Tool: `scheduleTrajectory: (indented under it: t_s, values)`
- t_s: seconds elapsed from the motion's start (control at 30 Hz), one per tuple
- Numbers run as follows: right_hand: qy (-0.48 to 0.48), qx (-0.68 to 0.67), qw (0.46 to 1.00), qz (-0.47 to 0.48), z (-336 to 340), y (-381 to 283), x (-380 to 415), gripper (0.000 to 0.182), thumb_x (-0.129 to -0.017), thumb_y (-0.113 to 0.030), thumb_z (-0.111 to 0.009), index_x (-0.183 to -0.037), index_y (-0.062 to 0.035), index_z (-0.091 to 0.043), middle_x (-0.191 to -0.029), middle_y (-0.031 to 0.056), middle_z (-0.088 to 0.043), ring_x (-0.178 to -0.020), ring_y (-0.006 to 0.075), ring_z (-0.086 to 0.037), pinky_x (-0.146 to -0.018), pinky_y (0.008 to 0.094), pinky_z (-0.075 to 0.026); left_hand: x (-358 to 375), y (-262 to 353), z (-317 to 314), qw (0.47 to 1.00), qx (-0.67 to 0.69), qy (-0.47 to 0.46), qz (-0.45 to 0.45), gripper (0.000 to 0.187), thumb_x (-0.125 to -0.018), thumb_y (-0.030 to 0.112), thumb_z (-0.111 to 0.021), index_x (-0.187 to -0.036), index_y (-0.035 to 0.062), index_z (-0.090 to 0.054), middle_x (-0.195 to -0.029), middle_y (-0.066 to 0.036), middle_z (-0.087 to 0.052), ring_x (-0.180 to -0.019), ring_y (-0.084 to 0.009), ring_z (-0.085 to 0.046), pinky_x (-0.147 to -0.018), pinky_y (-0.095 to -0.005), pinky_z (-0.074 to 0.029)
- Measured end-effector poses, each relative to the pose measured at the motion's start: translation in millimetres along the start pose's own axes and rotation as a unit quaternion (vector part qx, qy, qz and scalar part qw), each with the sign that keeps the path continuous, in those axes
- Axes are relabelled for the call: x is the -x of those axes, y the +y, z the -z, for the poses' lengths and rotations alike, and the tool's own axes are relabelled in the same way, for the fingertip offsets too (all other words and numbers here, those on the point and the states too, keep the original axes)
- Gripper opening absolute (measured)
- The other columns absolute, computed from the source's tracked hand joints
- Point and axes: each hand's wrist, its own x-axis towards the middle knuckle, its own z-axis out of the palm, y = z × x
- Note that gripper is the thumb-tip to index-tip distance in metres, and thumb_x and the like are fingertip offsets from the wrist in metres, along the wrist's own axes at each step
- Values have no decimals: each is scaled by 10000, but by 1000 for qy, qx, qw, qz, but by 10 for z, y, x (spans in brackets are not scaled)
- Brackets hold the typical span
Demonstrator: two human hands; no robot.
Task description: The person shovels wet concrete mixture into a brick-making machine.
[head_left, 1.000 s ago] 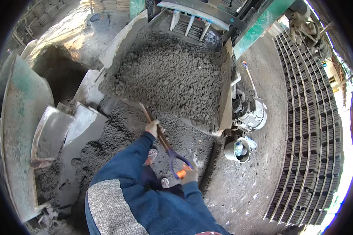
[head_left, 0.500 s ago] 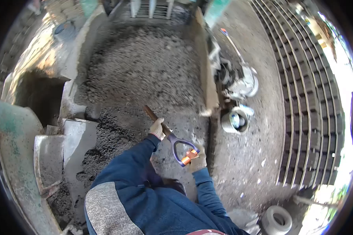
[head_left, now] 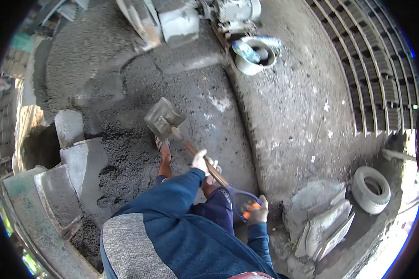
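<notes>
A shovel slants across the middle of the head view, its grey blade (head_left: pixel 163 117) at the upper left, just beyond my foot. My gloved left hand (head_left: pixel 200 161) is wrapped round the brown wooden shaft (head_left: pixel 221 179). At the other end, my gloved right hand (head_left: pixel 258 212) is closed on the purple and orange D-shaped grip (head_left: pixel 239 200). Beside my legs lies loose dark, damp-looking mix (head_left: pixel 125 165) on the floor. No heaped load shows on the blade.
Grey metal machine parts (head_left: pixel 60 195) stand at left. A bucket (head_left: pixel 251 60) with a bottle sits beyond the floor groove (head_left: pixel 246 121). Racks of dark blocks (head_left: pixel 377 60) line the upper right. A tyre (head_left: pixel 371 189) and stacked sacks (head_left: pixel 328 223) lie at lower right.
The view has swung rightward and down. The shovel blade, earlier hidden, now shows near my feet. My right hand with the grip has moved lower and right; both hands keep hold.
</notes>
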Motion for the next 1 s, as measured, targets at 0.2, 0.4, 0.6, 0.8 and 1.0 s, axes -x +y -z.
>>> scheduleTrajectory:
  t_s: [0.2,0.4,0.6,0.8,1.0]
  values:
    - [162,-36,985,-43,1560,652,15,173,-764,34,-697,-926,15,-638,-719,97,-605,-514,191,-553,-494,324,-490,-160,-1641,427,991,-47,58,113,230,-910,307,-680,-835,134,-549,-628,-61,-531,-515,-266,-530,-820,-599,-555]
    - [78,44,996,4,271,819,-216,97,-765,-52,-699,-826,1,-646,-707,33,-616,-585,130,-545,-557,285,-453,-684,-1042,741,990,-35,-16,138,305,-902,452,-727,-841,199,-568,-633,-9,-537,-551,-226,-554,-874,-604,-530]
    - [-74,-57,992,-85,-1234,1222,-459,98,-827,-103,-684,-808,-33,-619,-634,71,-598,-510,203,-586,-492,342,-487,786,-43,67,972,-235,-24,-7,402,-958,542,-631,-965,143,-591,-802,-41,-603,-731,-221,-610,-750,-392,-549]
    - [-52,-159,983,-80,-3364,1431,-306,55,-853,-32,-663,-898,-57,-643,-746,53,-626,-553,194,-583,-517,336,-507,219,1909,41,886,-461,35,-26,586,-960,659,-468,-857,98,-600,-686,-67,-607,-573,-197,-601,-543,-348,-504]
    - [-225,-105,960,-128,-4397,3294,-2376,216,-875,0,-697,-1083,-26,-643,-877,101,-686,-699,219,-665,-591,359,-556,-1802,3091,827,794,-578,99,-159,609,-957,660,-475,-991,83,-665,-803,-74,-655,-692,-207,-644,-608,-389,-529]
